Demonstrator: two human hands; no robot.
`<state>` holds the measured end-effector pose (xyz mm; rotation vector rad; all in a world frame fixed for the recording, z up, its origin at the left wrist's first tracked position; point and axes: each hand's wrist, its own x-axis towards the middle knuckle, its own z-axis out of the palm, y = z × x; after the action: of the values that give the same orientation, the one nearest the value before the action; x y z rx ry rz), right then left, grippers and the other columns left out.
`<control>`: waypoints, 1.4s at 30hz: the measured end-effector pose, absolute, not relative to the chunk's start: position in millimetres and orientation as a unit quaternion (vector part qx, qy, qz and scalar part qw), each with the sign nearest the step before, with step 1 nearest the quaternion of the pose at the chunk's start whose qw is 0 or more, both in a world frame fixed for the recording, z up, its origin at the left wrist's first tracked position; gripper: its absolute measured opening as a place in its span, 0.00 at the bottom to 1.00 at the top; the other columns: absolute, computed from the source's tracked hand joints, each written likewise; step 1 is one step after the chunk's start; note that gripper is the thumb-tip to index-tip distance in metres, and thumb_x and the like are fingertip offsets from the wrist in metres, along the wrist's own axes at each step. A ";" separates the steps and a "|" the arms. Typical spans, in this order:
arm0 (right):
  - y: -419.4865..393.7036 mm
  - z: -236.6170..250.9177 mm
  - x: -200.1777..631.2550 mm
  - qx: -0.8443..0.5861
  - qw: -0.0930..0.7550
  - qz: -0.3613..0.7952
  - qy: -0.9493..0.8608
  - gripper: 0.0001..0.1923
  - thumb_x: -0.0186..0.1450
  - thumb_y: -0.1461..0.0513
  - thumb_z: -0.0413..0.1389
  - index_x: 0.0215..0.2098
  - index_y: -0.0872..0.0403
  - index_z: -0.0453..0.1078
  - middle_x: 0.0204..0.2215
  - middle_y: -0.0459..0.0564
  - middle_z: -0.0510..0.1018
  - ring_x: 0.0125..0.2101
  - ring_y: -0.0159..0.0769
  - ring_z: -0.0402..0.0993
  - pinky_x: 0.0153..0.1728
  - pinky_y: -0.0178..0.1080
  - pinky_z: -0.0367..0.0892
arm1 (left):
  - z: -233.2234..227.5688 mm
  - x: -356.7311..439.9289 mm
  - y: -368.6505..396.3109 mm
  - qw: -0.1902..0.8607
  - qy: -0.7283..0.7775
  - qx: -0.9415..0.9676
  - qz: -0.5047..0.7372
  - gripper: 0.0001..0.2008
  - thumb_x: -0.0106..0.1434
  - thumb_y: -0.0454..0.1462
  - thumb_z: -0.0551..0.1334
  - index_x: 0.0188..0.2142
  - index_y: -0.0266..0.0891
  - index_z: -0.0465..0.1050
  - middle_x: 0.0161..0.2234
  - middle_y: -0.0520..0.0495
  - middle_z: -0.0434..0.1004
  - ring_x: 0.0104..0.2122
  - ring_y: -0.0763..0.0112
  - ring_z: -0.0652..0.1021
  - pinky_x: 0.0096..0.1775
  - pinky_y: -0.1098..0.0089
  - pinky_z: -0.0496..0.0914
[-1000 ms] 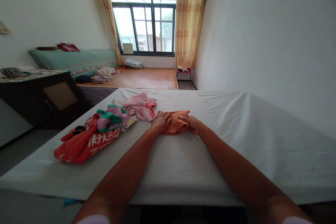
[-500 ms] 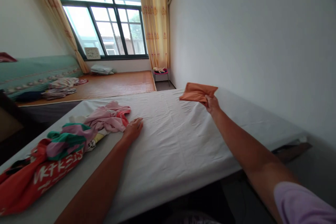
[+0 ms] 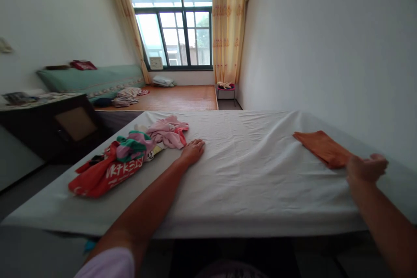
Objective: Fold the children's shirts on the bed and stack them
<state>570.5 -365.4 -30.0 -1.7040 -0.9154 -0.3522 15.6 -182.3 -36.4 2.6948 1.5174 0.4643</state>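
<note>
My left hand (image 3: pixel 194 151) lies flat and open on the white sheet (image 3: pixel 247 173) over the table, just right of a heap of clothes. In that heap are a pink garment (image 3: pixel 167 131), a green and purple one (image 3: pixel 133 144) and a red one with white lettering (image 3: pixel 104 176). On the right side of the sheet lies a folded orange cloth (image 3: pixel 324 148). My right hand (image 3: pixel 367 168) is at the cloth's near right corner, slightly blurred, its fingers pointing right, away from the cloth. No grip on the cloth shows.
A white wall (image 3: pixel 325 52) borders the table's right side. Beyond the far edge stand a bed with a brown mat (image 3: pixel 185 95) and a pink-rimmed stool (image 3: pixel 226 87). A dark cabinet (image 3: pixel 45 126) is at the left.
The orange cloth was held up in my right hand; now it lies on the sheet farther right, apparently released. My left hand stays by the clothes. The view has turned left.
</note>
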 end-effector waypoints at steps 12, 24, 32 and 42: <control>-280.3 9.7 363.4 -0.563 0.410 0.096 -0.711 0.16 0.59 0.65 0.50 0.44 0.52 0.72 0.44 0.53 0.78 0.40 0.38 0.76 0.37 0.38 0.72 | 20.0 -73.3 -185.6 -0.155 0.589 0.779 0.151 0.20 0.64 0.32 0.51 0.53 0.42 0.71 0.60 0.39 0.66 0.60 0.55 0.64 0.59 0.53 0.55; -238.1 -36.2 296.1 -0.529 0.310 0.107 -0.783 0.14 0.61 0.68 0.50 0.38 0.52 0.76 0.37 0.49 0.81 0.38 0.37 0.75 0.43 0.37 0.65 | 32.3 -85.8 -175.8 -0.158 0.634 0.755 0.061 0.15 0.63 0.32 0.55 0.45 0.40 0.77 0.53 0.36 0.73 0.56 0.49 0.69 0.55 0.49 0.56; -234.9 -40.4 329.7 -0.544 0.337 0.140 -0.756 0.16 0.58 0.67 0.49 0.36 0.52 0.78 0.31 0.47 0.82 0.32 0.37 0.75 0.38 0.37 0.65 | 55.6 -76.0 -155.8 -0.066 0.668 0.724 0.158 0.13 0.61 0.40 0.58 0.39 0.36 0.78 0.37 0.33 0.79 0.44 0.46 0.76 0.48 0.51 0.64; -227.7 -37.8 327.6 -0.523 0.387 0.210 -0.730 0.15 0.56 0.65 0.49 0.34 0.53 0.77 0.24 0.47 0.80 0.27 0.36 0.76 0.34 0.37 0.66 | 163.1 -17.9 -111.4 0.018 0.583 0.664 0.467 0.15 0.68 0.45 0.53 0.40 0.35 0.69 0.29 0.46 0.75 0.34 0.65 0.76 0.36 0.67 0.70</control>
<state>327.6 -227.7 -37.8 -1.3309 -1.8568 0.5339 -17.9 -111.4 163.1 2.0634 1.8119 1.4494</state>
